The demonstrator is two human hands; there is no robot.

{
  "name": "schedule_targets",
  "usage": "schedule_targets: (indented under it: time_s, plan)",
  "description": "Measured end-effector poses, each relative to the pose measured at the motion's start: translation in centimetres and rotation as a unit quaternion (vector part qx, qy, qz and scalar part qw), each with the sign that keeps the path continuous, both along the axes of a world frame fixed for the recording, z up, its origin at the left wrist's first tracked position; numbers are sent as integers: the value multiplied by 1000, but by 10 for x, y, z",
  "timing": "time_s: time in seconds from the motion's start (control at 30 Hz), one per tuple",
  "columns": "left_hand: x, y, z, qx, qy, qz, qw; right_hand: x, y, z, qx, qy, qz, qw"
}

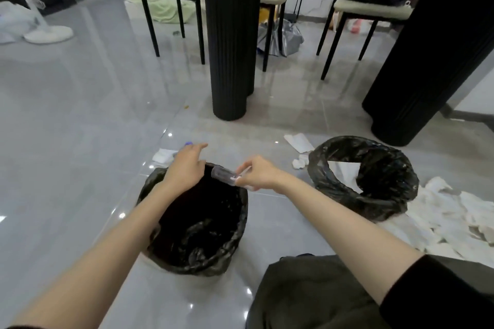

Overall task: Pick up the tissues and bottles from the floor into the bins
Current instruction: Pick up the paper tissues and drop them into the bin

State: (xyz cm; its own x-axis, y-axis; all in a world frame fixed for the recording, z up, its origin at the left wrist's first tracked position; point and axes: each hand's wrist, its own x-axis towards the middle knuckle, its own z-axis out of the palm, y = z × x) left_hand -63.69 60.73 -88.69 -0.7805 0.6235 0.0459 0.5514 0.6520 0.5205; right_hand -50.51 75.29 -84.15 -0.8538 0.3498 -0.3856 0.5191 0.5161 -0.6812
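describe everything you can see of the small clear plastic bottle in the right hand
The small clear plastic bottle is see-through, looks empty and is blurred, so no label or cap can be made out. It lies nearly level, its free end pointing left, above the far rim of the nearer black-bagged bin. The right hand pinches its right end.

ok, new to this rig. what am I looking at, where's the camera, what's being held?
No robot here: these are a person's two bare hands, filmed by one wide-angle camera worn on their head, looking down. The right hand pinches a small clear bottle over the near bin, which is lined with a black bag. The left hand reaches past that bin toward a purple-capped item beside a tissue; contact is unclear. A second lined bin sits further right, with crumpled tissues on the grey floor.
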Motion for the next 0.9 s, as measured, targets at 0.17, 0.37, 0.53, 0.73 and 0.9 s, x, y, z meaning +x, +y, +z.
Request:
schedule_targets:
  time_s: [0.17,0.37,0.53,0.73,0.9]
  plan:
    - [-2,-15,-24,-157,46,-7,987,-2,-11,-22,103,8,73,992]
    - [-4,0,-40,-152,77,8,985,8,0,-41,165,29,46,985]
    - [-8,16,-48,-117,86,-12,989,20,-8,-53,-83,-83,-57,991]
    - [1,61,-40,-55,88,-58,993,30,10,-50,-119,-89,-125,981]
    - [20,100,-32,11,47,-127,991,47,46,-52,-115,-64,-219,967]
